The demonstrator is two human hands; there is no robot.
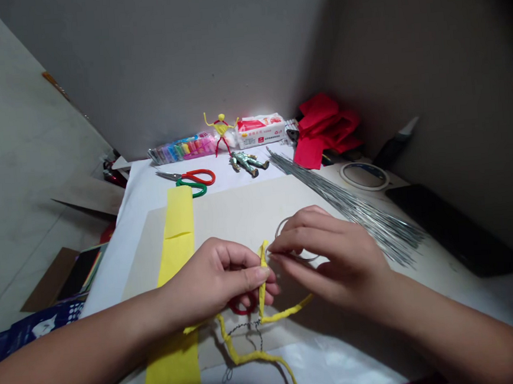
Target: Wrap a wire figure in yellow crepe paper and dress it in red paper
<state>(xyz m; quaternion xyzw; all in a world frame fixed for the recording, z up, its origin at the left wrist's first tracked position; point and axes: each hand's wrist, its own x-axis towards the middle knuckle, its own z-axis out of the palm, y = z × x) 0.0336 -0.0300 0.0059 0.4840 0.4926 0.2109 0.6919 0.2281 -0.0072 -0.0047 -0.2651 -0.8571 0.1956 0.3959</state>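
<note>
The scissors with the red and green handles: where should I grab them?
Grab the scissors by the red and green handles, reaching down from above on the side nearest you. Those loops sit to the right, made for fingers, while the pointy metal blades aim left, so your hand stays away from the sharp end.

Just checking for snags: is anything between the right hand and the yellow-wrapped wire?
Nothing visible. The right hand is almost touching the yellow-wrapped wire held in the left hand. A thin wire loop runs behind the right fingers, not between.
</note>
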